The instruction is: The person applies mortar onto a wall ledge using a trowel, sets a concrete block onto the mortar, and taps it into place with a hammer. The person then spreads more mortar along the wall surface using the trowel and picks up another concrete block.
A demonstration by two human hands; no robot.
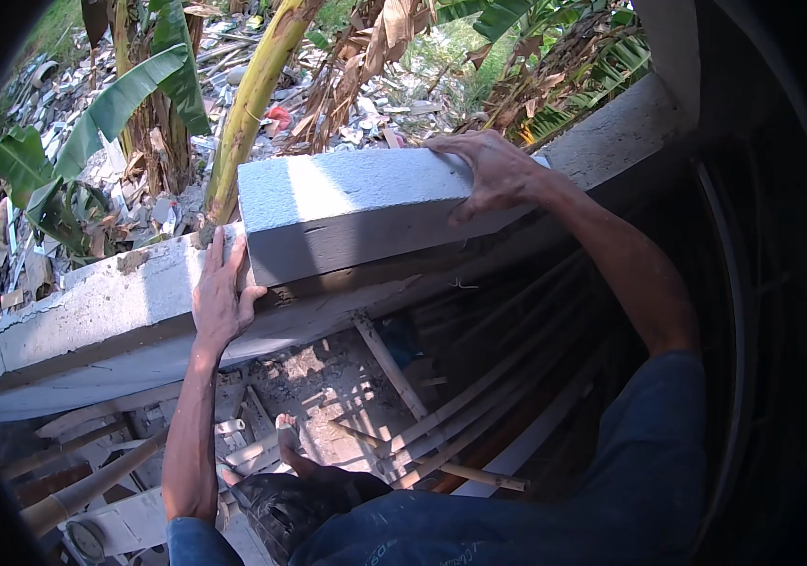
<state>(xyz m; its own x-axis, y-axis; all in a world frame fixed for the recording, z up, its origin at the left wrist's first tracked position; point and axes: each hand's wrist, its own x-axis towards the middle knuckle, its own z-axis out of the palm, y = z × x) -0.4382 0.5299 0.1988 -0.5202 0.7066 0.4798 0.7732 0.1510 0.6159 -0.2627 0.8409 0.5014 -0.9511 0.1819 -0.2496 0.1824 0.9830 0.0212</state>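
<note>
A large grey concrete block point(356, 212) rests on top of a low concrete wall point(92, 311). My left hand point(221, 297) lies flat against the block's left end, where it meets the wall. My right hand point(488, 170) grips the block's far right top corner, fingers spread over the edge. Both arms reach up from below, in blue sleeves. The block's top is sunlit and its near face is in shade.
Beyond the wall stand banana plants point(139, 94) over rubble and litter. Below the wall, bamboo poles and wooden planks point(460, 415) form a scaffold. A foot point(292, 451) stands on the planks. A concrete column point(672, 47) rises at the top right.
</note>
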